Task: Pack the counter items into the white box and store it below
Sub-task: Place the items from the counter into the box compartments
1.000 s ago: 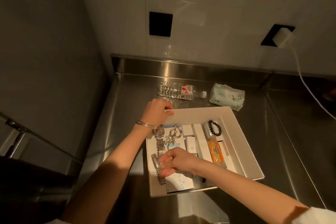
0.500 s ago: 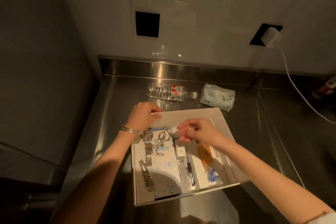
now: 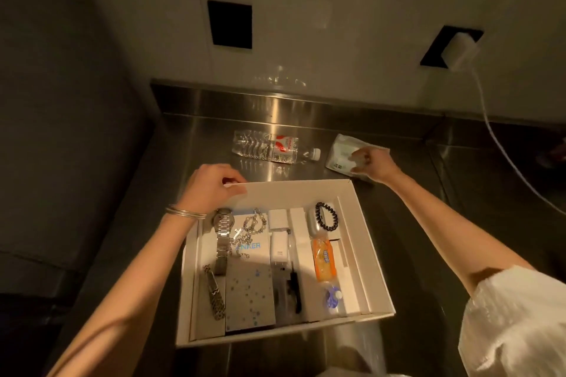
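The open white box (image 3: 369, 239) lies on the steel counter (image 3: 196, 144). Inside it are a metal watch (image 3: 223, 232), a chain bracelet (image 3: 214, 297), a pearl necklace (image 3: 252, 225), a blue-lettered carton (image 3: 249, 288), white chargers (image 3: 278, 242), a black bead bracelet (image 3: 327, 216) and an orange packet (image 3: 324, 259). My left hand (image 3: 211, 190) grips the box's far left corner. My right hand (image 3: 372, 162) is closed on the white tissue pack (image 3: 341, 151) lying beyond the box. A clear water bottle (image 3: 269, 147) lies on its side behind the box.
A white charger (image 3: 459, 50) is plugged into a black wall socket, and its cable (image 3: 505, 156) runs down to the right over the counter. Another black socket (image 3: 230, 24) sits on the wall. A dark panel (image 3: 67, 131) borders the counter on the left.
My right hand left the inside of the box and reached back right to the tissue pack, closing on it. My left hand stayed on the box corner.
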